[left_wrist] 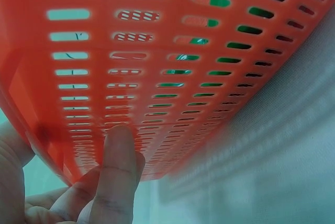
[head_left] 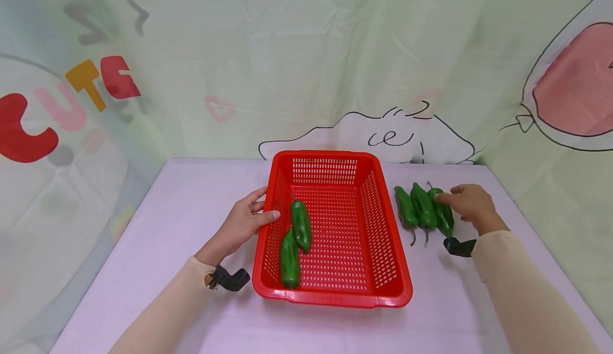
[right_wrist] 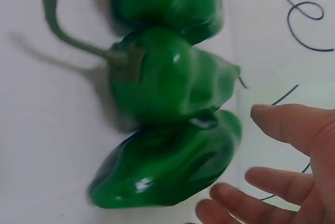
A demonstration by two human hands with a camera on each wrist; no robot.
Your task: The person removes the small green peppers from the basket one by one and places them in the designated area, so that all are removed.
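Note:
A red perforated plastic basket [head_left: 330, 298] stands mid-table, with two green peppers [head_left: 300, 225] lying along its left inner side. My left hand [head_left: 239, 226] grips the left rim, thumb over the edge; in the left wrist view its fingers [left_wrist: 118, 166] lie against the outer wall. To the basket's right, three green peppers lie side by side: a left one [head_left: 405, 208], a middle one [head_left: 423, 207] and a right one [head_left: 444, 215]. Over the right pepper reaches my right hand [head_left: 471, 206]. The right wrist view shows a gap between thumb and fingers, beside that pepper [right_wrist: 167, 164].
The table [head_left: 191, 194] has a pale lilac cover. Printed cloth [head_left: 297, 66] hangs behind the table and along both sides. The basket's raised walls stand between the peppers inside and the three outside.

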